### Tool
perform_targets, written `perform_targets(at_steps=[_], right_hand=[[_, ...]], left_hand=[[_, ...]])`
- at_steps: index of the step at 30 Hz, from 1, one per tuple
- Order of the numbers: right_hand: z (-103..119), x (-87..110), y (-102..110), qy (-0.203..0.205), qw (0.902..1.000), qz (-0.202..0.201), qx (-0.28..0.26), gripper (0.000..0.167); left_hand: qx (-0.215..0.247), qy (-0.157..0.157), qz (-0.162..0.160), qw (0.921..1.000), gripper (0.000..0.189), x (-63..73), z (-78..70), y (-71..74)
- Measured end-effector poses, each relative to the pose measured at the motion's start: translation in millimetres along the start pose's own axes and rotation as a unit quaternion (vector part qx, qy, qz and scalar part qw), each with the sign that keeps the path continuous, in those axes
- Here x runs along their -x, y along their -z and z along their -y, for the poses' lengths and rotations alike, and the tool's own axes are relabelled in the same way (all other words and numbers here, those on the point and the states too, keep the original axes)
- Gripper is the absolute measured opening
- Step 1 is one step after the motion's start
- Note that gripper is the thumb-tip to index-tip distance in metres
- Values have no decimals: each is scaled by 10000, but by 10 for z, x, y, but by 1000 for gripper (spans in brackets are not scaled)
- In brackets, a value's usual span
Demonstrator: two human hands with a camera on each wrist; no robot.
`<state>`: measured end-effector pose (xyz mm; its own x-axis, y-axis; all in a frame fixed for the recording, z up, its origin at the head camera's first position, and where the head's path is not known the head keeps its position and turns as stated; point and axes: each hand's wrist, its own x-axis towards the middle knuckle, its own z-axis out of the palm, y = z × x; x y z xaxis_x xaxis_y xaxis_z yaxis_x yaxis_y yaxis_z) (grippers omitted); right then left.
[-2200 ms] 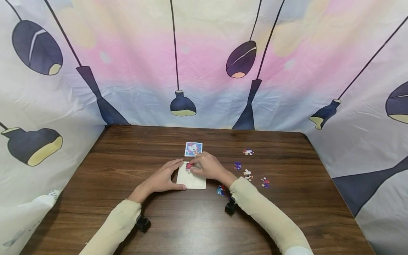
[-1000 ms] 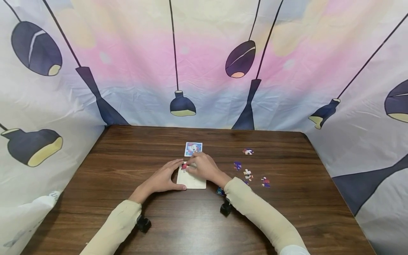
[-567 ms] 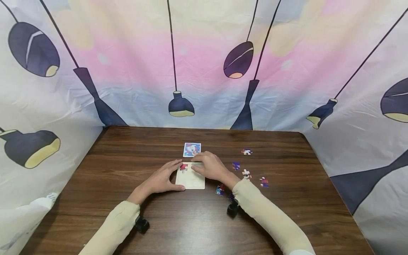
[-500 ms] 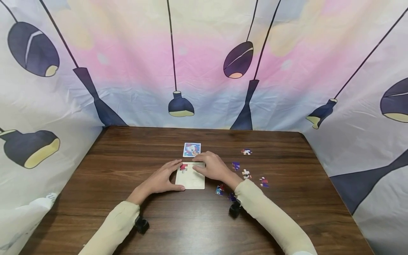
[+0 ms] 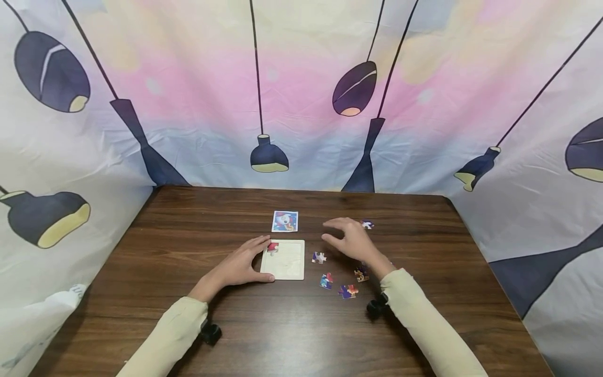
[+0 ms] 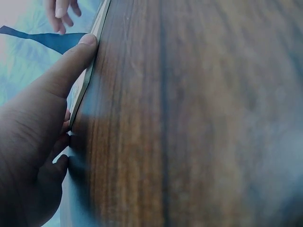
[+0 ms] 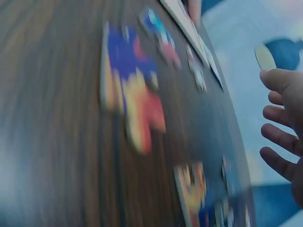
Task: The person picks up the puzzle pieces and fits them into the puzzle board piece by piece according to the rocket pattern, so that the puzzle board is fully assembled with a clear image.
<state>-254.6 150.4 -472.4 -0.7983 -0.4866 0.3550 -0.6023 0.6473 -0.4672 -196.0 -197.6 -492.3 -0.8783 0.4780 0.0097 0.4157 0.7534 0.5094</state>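
Note:
My left hand holds the cream puzzle tray at its left side, thumb at the front edge and fingers by the far left corner. In the left wrist view the thumb lies along the tray's edge. A red-and-white jigsaw piece sits in the tray's far left corner. To the right of the tray, my right hand hovers over loose pieces, its fingers apart and nothing between them. Under its wrist lies a brownish jigsaw piece; other pieces are hidden by the hand and forearm.
A small picture card lies just beyond the tray. Loose jigsaw pieces include a white one, a blue-and-red one, a purple-and-orange one and one farther back. A printed curtain stands behind the table.
The red-and-white piece went left into the tray's corner and was let go. My right hand then moved right, off the tray and over the loose pieces. The left hand stayed put.

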Motion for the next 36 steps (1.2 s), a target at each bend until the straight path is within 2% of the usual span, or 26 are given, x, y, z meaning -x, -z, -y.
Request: perform_targets(at_steps=[6, 13, 19, 26, 36], right_hand=[[-334, 140, 206, -385, 9991, -178, 32, 43], [-645, 204, 390, -414, 9981, -269, 367, 40], [-874, 258, 505, -538, 9969, 39, 566, 42], [-1032, 294, 598, -709, 9947, 410, 616, 45], [-1097, 258, 582, -890, 9915, 594, 740, 44]], left_hand=[[-4, -6, 14, 10000, 109, -8, 8, -6], [13, -7, -15, 10000, 108, -2, 12, -6], [13, 12, -21, 10000, 108, -3, 6, -7], [23, 11, 11, 10000, 109, -4, -9, 2], [81, 62, 9, 9999, 108, 9, -19, 12]])
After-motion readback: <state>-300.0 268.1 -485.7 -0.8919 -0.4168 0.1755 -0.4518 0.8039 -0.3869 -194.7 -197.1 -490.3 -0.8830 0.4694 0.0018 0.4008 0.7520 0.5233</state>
